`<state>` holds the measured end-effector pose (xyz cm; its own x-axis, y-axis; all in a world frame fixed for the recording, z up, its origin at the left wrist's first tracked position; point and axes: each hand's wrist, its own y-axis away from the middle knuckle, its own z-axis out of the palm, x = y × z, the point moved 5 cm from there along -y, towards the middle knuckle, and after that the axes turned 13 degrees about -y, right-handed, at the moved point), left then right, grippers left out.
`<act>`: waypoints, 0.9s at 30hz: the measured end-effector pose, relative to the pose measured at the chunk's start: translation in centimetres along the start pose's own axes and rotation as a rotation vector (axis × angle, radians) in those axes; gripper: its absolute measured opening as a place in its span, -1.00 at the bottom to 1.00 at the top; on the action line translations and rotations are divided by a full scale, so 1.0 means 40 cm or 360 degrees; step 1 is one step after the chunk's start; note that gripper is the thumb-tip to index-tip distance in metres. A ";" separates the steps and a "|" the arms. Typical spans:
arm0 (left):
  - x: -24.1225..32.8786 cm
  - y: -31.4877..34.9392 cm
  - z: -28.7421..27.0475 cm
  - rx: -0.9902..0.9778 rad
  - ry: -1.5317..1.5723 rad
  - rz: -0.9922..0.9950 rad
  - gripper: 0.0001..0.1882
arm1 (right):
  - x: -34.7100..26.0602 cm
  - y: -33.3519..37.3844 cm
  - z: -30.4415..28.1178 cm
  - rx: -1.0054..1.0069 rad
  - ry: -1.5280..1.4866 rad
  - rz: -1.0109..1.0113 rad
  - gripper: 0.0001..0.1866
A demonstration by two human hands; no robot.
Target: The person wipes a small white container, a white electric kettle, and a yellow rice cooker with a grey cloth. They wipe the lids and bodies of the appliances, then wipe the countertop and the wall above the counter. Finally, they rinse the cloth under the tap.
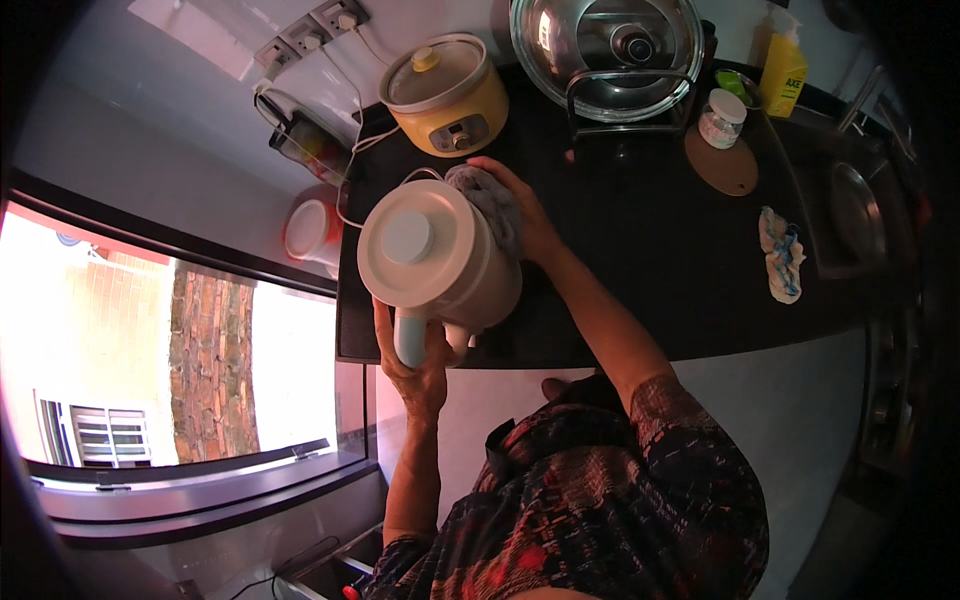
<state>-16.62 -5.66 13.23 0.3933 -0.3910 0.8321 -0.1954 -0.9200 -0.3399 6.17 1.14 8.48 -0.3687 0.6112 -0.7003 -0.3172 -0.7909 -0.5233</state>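
Observation:
A cream electric kettle (pixel 455 235) with a round lid stands over the left part of the black counter, its handle turned toward me. My left hand (pixel 415 375) is closed around that handle. Against the far right side of the kettle my right hand (pixel 525 215) presses a grey cloth (pixel 488 205), fingers curved over it. Whether the kettle's base touches the counter cannot be seen from above. Just beyond the kettle is a yellow slow cooker (pixel 450 100) with a lid.
Glass lids (pixel 560 60) lean in a black rack at the back. To the right are a lidded jar (pixel 722 118) on a brown board (pixel 735 165), a crumpled cloth (pixel 780 255), a yellow pump bottle (pixel 783 75) and a sink (pixel 820 225). A red-and-white container (pixel 308 230) stands left, near the window.

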 end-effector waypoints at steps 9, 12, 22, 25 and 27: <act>0.005 0.004 0.013 0.0126 -0.0161 -0.0071 -0.29 | 0.113 0.196 -0.080 0.0727 0.0278 0.0085 -0.70; 0.032 0.012 0.035 0.0234 -0.0073 -0.0069 -0.29 | 0.108 0.287 -0.013 0.0903 -0.0088 0.0319 -0.61; 0.103 0.051 0.129 0.0407 -0.0103 -0.0082 -0.23 | -0.158 0.245 0.139 0.0301 0.0627 -0.0205 -0.29; 0.125 0.051 0.146 0.0294 -0.0083 -0.0374 -0.19 | -0.061 0.112 0.038 0.0321 0.0342 -0.0243 -0.43; 0.118 0.051 0.153 0.0300 -0.0013 -0.0404 -0.18 | 0.011 0.073 -0.028 0.0412 0.0135 0.0149 -0.53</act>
<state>-9.67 -9.57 13.78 0.4155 -0.1477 0.8975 0.0796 -0.9770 -0.1977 6.07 -0.94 6.08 -0.3359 0.5226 -0.7836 -0.5019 -0.8033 -0.3206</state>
